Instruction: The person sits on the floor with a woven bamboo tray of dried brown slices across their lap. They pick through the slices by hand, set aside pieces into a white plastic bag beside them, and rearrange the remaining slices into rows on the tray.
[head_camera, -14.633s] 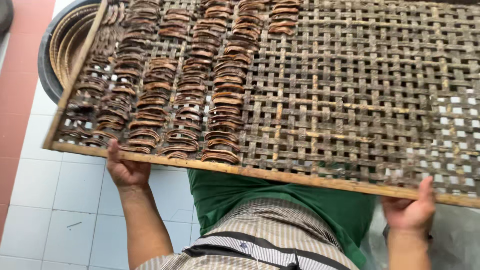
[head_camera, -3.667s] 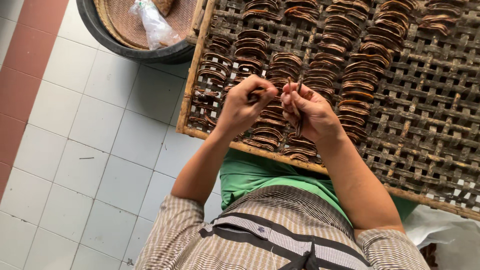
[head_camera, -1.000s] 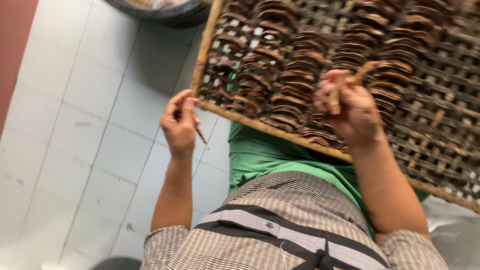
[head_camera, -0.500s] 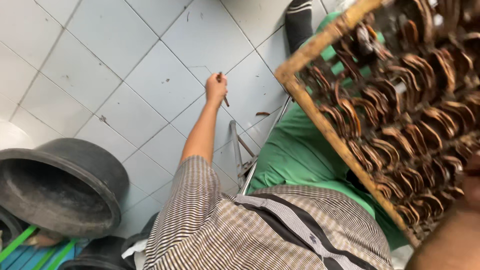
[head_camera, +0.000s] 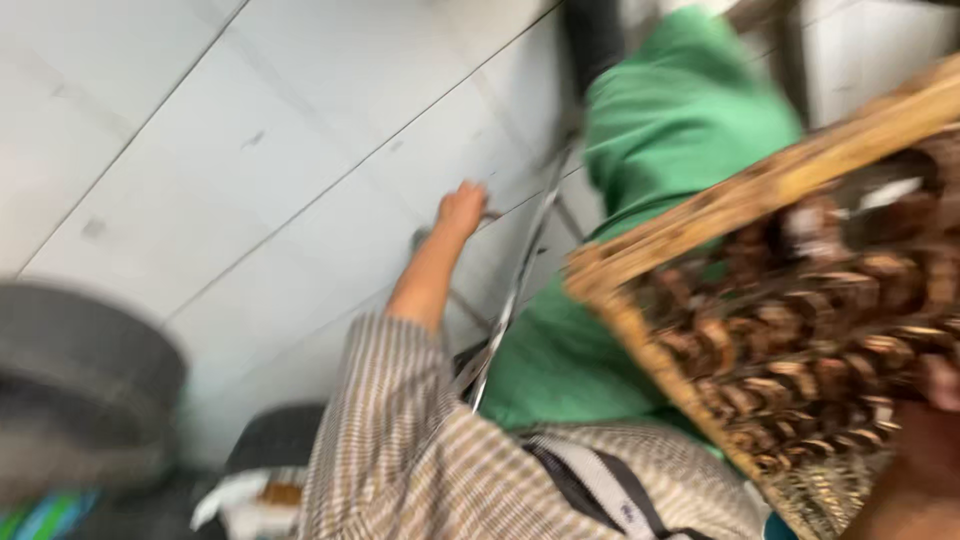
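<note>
The picture is badly blurred. My left hand (head_camera: 462, 205) is stretched down and away from me, close to the white floor tiles (head_camera: 250, 130) and a thin metal frame (head_camera: 515, 290); whether it holds anything is lost in the blur. A woven bamboo tray (head_camera: 760, 195) rests tilted over my lap at the right, with rows of brown curled pieces (head_camera: 800, 350) on it. My right hand (head_camera: 935, 420) lies at the tray's lower right, mostly cut off by the picture's edge, and its grip is unclear.
A black round tub (head_camera: 80, 380) stands on the floor at the lower left. Green cloth (head_camera: 680, 130) covers my legs under the tray. Dark items and a bit of white wrapping (head_camera: 240, 490) lie by my left side.
My view has swung further left and down. My left hand has dropped lower toward the floor beside the metal frame. The tray has stayed on my lap.
</note>
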